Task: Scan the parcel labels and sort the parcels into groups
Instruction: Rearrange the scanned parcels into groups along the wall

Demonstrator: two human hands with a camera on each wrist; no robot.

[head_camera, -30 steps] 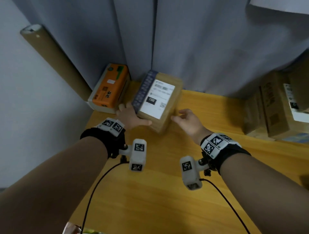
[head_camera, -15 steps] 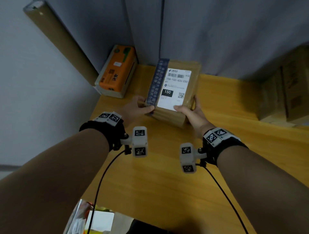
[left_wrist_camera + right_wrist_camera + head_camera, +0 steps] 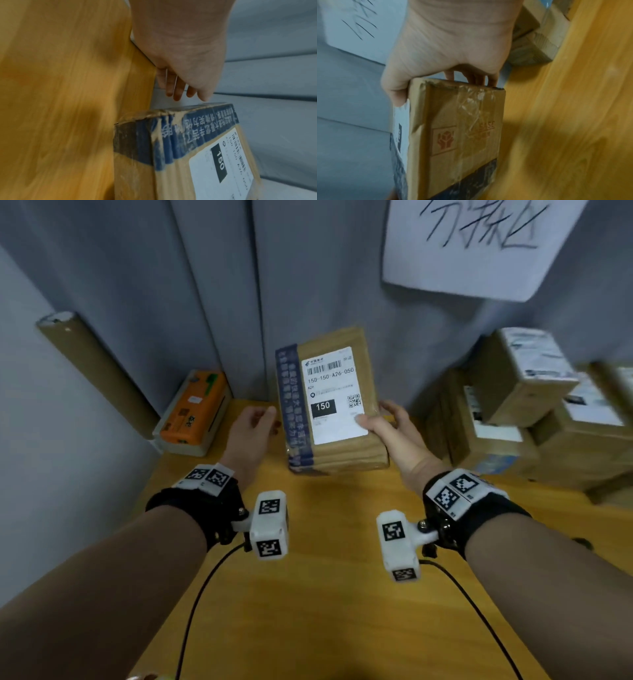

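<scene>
A brown cardboard parcel [image 3: 337, 446] with blue tape down its left side and a white label [image 3: 334, 395] reading "150" is held up over the far part of the table, label facing me. My right hand [image 3: 376, 421] grips its right edge, thumb on the label's corner and fingers behind. The right wrist view shows that hand [image 3: 450, 54] pinching the parcel [image 3: 462, 135] across its thickness. My left hand [image 3: 255, 422] hovers just left of the parcel with relaxed fingers. In the left wrist view a gap separates the left hand [image 3: 180, 47] from the parcel [image 3: 188, 155].
An orange and white device [image 3: 193, 412] sits at the table's back left corner, with a cardboard tube [image 3: 92, 371] leaning behind it. Several labelled parcels [image 3: 513, 412] are stacked at the back right. A handwritten paper sign [image 3: 479, 244] hangs on the grey curtain. The wooden table [image 3: 308, 594] stretches toward me.
The parcel has risen from the table and tilted up to face me. My left hand has let go of its left edge, while the right hand keeps hold.
</scene>
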